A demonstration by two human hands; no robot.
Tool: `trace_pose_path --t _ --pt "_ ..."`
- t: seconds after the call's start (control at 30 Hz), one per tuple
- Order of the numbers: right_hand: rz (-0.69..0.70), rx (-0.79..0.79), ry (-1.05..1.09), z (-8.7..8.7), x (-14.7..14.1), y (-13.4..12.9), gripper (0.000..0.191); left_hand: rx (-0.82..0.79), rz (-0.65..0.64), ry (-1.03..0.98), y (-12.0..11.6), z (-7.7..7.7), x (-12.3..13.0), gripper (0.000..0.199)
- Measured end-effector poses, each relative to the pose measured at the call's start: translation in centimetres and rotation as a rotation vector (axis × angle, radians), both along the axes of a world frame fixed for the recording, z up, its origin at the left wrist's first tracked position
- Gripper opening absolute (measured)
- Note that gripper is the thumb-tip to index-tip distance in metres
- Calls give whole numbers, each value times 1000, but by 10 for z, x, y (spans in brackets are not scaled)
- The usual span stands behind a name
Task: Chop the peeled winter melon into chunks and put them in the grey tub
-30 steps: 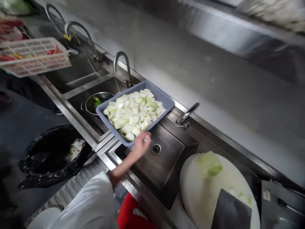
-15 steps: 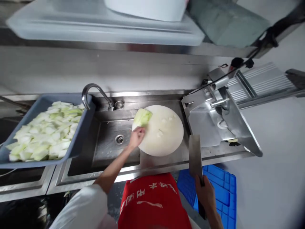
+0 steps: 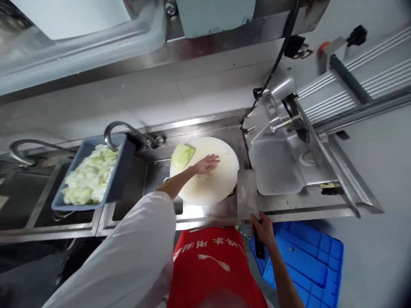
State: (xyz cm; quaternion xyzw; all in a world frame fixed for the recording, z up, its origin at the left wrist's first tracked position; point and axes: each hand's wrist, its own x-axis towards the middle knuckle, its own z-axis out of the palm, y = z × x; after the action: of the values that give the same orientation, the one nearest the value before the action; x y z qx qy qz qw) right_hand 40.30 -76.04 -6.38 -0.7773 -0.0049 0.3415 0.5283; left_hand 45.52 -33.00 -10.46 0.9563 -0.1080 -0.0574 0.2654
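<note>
My left hand lies flat with its fingers stretched out over the round white cutting board. Small pale scraps lie by its palm. At the board's upper left rests a chunk of pale green vegetable, which the hand does not touch; its exact kind is unclear. My right hand grips the dark handle of a cleaver. The broad blade points away from me, at the counter's front edge, right of the board.
A grey-blue tub of cut pale green vegetable pieces sits left, near a curved faucet. A metal slicing machine stands to the right. A blue plastic crate is below the counter. A shelf with containers hangs above.
My left hand has let go of the vegetable chunk and moved right across the board, with its fingers spread. The cleaver has come up closer to the board. The view has shifted.
</note>
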Motion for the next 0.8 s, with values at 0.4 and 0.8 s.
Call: trace_pose_path --t 0.4,0.8 --pt "5 125 76 -56 62 66 53 114 543 -61 -54 -14 -22 61" --pt "306 63 7 -31 66 166 32 -26 625 -142 -81 -8 13 71"
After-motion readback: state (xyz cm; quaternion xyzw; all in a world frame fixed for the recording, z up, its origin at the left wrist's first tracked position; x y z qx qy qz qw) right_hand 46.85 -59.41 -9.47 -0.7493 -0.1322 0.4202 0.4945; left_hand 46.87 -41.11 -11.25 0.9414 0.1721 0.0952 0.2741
